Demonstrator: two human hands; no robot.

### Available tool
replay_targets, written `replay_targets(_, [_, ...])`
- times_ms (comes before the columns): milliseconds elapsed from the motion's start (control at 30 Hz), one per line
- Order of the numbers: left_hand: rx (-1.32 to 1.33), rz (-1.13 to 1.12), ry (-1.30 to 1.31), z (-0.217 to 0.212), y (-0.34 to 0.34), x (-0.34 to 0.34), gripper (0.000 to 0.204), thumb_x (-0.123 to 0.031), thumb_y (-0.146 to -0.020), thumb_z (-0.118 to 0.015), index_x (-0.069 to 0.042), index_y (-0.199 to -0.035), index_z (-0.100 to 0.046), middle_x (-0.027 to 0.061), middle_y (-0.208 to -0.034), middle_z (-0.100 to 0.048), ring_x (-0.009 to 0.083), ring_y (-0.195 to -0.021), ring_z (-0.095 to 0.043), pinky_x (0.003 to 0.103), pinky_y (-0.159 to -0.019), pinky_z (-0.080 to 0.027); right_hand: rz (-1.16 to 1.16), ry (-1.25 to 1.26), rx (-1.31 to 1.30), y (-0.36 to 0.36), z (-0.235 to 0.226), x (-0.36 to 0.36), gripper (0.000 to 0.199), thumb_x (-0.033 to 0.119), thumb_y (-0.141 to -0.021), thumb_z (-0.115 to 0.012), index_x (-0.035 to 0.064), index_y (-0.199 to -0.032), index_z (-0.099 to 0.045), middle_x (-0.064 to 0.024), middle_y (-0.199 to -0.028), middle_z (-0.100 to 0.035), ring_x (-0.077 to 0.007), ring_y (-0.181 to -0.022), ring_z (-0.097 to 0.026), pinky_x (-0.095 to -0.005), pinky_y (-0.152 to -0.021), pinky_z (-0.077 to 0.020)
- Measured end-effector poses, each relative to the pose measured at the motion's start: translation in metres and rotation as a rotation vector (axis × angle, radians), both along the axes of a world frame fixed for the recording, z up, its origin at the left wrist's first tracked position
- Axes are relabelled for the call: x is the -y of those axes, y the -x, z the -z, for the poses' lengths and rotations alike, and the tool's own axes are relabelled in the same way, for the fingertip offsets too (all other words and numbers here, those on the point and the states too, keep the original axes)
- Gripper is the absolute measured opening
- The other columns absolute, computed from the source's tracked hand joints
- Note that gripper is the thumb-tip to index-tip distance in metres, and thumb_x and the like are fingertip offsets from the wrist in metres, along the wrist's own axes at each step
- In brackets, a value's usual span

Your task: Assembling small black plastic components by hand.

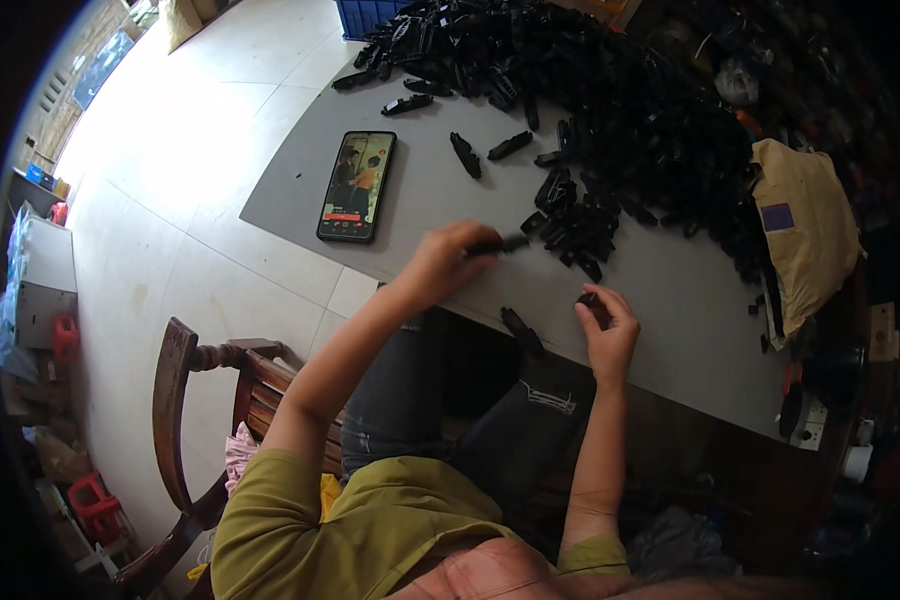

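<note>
Over the grey table (pixel 430 170), my left hand (pixel 442 264) is closed round a long black plastic part (pixel 511 243), slightly blurred, whose end sticks out to the right. My right hand (pixel 613 338) pinches a small black piece (pixel 587 299) between thumb and fingertips, near the table's front edge. Between the two hands, another black plastic part (pixel 520 330) lies at that edge. Just beyond them is a small cluster of black parts (pixel 580 225). Fingers cover much of both held pieces, so their exact kind cannot be made out.
A large heap of similar black parts (pixel 650 130) spreads across the far and right side. A phone with a lit screen (pixel 355 188) lies at left. A beige cloth bag (pixel 808 230) sits at right, a blue crate (pixel 370 18) at the back, a wooden chair (pixel 175 420) at lower left.
</note>
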State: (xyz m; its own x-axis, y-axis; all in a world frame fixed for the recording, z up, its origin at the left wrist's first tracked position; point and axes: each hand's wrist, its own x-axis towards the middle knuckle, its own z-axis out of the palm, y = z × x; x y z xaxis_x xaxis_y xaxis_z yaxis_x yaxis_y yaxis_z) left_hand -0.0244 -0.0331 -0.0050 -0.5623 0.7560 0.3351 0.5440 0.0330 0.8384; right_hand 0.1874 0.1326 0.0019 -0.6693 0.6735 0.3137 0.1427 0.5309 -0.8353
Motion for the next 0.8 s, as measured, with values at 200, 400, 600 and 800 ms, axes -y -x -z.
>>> replay_targets(200, [-0.441, 0.289, 0.119, -0.004, -0.027, -0.013, 0.026, -0.010, -0.078, -0.068, -0.007, -0.103, -0.065, 0.0104, -0.101, -0.056, 0.0281, -0.098, -0.054, 0.037, -0.085, -0.047, 0.122, -0.354, 0.194, -0.006, 0.006, 0.005, 0.025, 0.004, -0.076, -0.071, 0.0008, -0.100, -0.066, -0.0107, -0.089, -0.064, -0.0209, -0.078, -0.062, -0.0315, -0.070, -0.0496])
replay_targets(400, [-0.281, 0.364, 0.078, -0.006, -0.029, -0.019, 0.022, -0.009, -0.075, -0.070, -0.004, -0.095, -0.063, 0.0107, -0.097, -0.057, 0.0300, -0.096, -0.055, 0.038, -0.085, -0.047, -0.161, -0.183, -0.047, 0.021, -0.010, 0.025, 0.027, 0.003, -0.074, -0.072, 0.0022, -0.100, -0.066, -0.0091, -0.088, -0.061, -0.0272, -0.083, -0.057, -0.0367, -0.075, -0.0473])
replay_targets(600, [-0.178, 0.410, 0.057, 0.000, -0.023, -0.017, 0.025, -0.004, -0.071, -0.071, -0.003, -0.094, -0.063, 0.0109, -0.097, -0.059, 0.0315, -0.096, -0.057, 0.038, -0.084, -0.047, -0.197, -0.288, 0.134, 0.011, -0.009, 0.016, 0.032, 0.003, -0.067, -0.077, 0.0013, -0.097, -0.069, -0.0078, -0.088, -0.058, -0.0255, -0.085, -0.055, -0.0349, -0.074, -0.0463])
replay_targets(800, [-0.122, 0.489, 0.029, -0.002, -0.021, -0.022, 0.024, -0.003, -0.068, -0.072, -0.002, -0.090, -0.064, 0.0103, -0.095, -0.062, 0.0313, -0.092, -0.059, 0.039, -0.080, -0.049, -0.252, -0.370, 0.163, 0.016, -0.005, 0.012, 0.032, 0.008, -0.063, -0.079, 0.0049, -0.094, -0.072, -0.0043, -0.086, -0.057, -0.0232, -0.082, -0.053, -0.0344, -0.073, -0.0431])
